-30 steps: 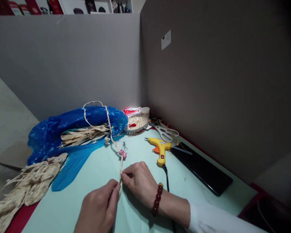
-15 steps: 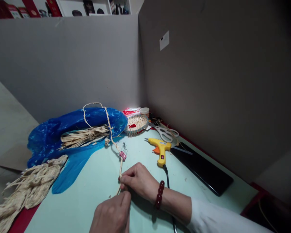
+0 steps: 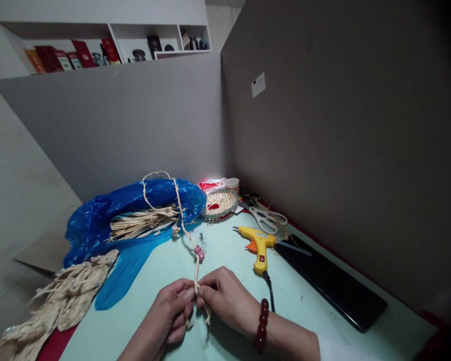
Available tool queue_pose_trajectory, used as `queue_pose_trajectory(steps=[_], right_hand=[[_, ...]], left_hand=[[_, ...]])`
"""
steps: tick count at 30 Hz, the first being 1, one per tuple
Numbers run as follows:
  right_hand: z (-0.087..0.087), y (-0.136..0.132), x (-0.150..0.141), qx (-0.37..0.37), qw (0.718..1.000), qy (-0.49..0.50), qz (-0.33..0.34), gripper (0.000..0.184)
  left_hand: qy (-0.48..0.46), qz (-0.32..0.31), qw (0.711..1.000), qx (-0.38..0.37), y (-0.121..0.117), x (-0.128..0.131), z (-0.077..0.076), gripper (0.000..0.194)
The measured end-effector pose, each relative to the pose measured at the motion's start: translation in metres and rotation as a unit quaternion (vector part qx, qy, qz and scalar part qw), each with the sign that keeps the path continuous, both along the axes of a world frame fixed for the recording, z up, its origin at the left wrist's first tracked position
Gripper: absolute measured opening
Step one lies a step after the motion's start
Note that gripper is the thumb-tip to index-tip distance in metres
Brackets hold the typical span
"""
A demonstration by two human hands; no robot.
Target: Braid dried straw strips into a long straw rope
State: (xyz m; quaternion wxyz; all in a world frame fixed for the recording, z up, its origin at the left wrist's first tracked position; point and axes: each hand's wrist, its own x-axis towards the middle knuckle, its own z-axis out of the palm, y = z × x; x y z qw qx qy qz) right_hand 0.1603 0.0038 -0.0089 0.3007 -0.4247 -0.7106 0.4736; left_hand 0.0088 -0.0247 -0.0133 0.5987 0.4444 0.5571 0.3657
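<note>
A pale straw-like cord (image 3: 196, 271) runs down from a pink binder clip (image 3: 199, 253) to my fingers. My left hand (image 3: 175, 306) pinches the cord from the left, thumb and fingers closed. From the right, my right hand (image 3: 225, 298), with a dark red bead bracelet (image 3: 262, 326) on its wrist, pinches it at nearly the same spot. Loose strand ends hang below my fingertips. Above the clip the cord goes on upward and makes a loop over a blue plastic bag (image 3: 97, 208). A bundle of dry straw strands (image 3: 143, 224) lies in the bag's opening.
Right of my hands lie a yellow glue gun (image 3: 261, 245), white-handled scissors (image 3: 266, 220) and a long black flat object (image 3: 330, 281). A small woven basket (image 3: 220, 203) stands at the back. Braided straw pieces (image 3: 71, 296) lie at left. Grey partitions (image 3: 135, 120) rise behind.
The view has tilted up, showing more of the shelf. My left hand has come up from below to pinch the cord beside my right hand. Strand ends now show beneath them.
</note>
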Motion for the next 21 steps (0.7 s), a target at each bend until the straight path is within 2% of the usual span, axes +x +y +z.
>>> queue_pose_trajectory(steps=[4,7,10,16,21], right_hand=[[0.002,-0.005,0.002,0.038,0.999,-0.030,0.000,0.026],[0.004,-0.011,0.002,0.103,0.987,-0.126,-0.014,0.026],[0.005,-0.018,0.003,0.198,0.950,-0.241,-0.031,0.023],[-0.001,-0.020,0.003,0.354,0.895,-0.271,-0.004,0.009],[-0.016,-0.021,-0.005,0.523,0.805,-0.275,0.044,0.005]], left_hand=[[0.051,0.008,0.998,0.028,0.001,-0.002,-0.002,0.044],[0.096,0.028,0.993,0.058,0.001,-0.002,-0.005,0.042],[0.130,0.034,0.987,0.089,0.002,-0.001,-0.003,0.037],[0.145,0.032,0.983,0.104,0.003,0.001,-0.001,0.034],[0.091,0.025,0.993,0.076,0.000,0.001,-0.003,0.034]])
